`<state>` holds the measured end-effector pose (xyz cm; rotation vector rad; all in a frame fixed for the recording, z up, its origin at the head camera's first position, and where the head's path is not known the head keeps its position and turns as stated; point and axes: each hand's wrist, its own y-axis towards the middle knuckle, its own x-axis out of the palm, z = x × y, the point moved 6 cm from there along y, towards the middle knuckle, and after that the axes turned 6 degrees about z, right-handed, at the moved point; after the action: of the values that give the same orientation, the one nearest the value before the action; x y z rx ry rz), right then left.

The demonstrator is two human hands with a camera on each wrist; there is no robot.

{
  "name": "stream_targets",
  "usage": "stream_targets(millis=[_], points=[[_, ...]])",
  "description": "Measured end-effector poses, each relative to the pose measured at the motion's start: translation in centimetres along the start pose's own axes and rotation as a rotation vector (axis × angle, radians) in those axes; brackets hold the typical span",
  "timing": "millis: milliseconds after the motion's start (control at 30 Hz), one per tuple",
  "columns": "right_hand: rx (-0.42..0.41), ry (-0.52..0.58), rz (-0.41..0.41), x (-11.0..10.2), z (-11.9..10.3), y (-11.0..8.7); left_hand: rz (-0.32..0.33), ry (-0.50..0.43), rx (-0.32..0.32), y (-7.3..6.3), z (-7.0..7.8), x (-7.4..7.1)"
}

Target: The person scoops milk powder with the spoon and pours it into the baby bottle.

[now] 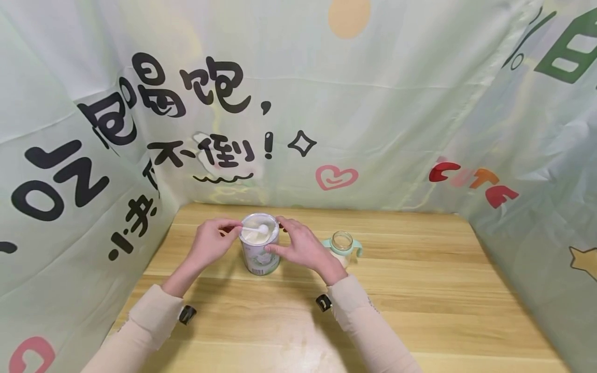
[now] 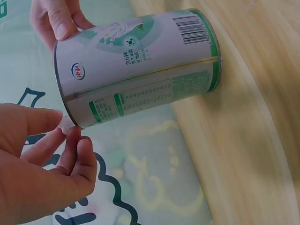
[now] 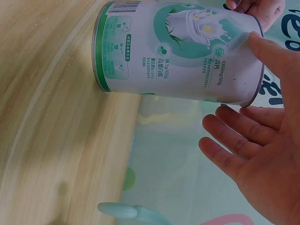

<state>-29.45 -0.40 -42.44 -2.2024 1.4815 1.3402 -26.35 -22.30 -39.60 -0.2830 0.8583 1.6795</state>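
Observation:
A milk powder can (image 1: 262, 261) stands upright on the wooden table, its top uncovered and pale powder visible inside. My left hand (image 1: 212, 242) pinches the handle of a white scoop (image 1: 263, 228), whose bowl lies over the can's opening. In the left wrist view only a bit of that scoop (image 2: 66, 124) shows between the fingertips at the rim. With thumb on the near side and fingers around the far side, my right hand (image 1: 305, 246) holds the can near its top. In the right wrist view its lower fingers (image 3: 229, 157) stand apart from the can (image 3: 187, 56).
Just right of the right hand stands a baby bottle (image 1: 342, 242) with mint-green handles and an uncovered mouth, partly hidden by the wrist. Printed cloth (image 1: 392, 129) walls in the table (image 1: 420, 290) at the back and sides.

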Motion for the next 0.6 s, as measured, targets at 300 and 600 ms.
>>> stream_targets(millis=[300,600], points=[[0.003,0.003,-0.005,0.0,0.0,0.0,0.003,0.04,0.067,-0.1,0.9,0.2],[-0.006,-0.003,-0.004,0.0,-0.1,0.0,0.064,0.141,0.226,-0.2,2.0,0.5]])
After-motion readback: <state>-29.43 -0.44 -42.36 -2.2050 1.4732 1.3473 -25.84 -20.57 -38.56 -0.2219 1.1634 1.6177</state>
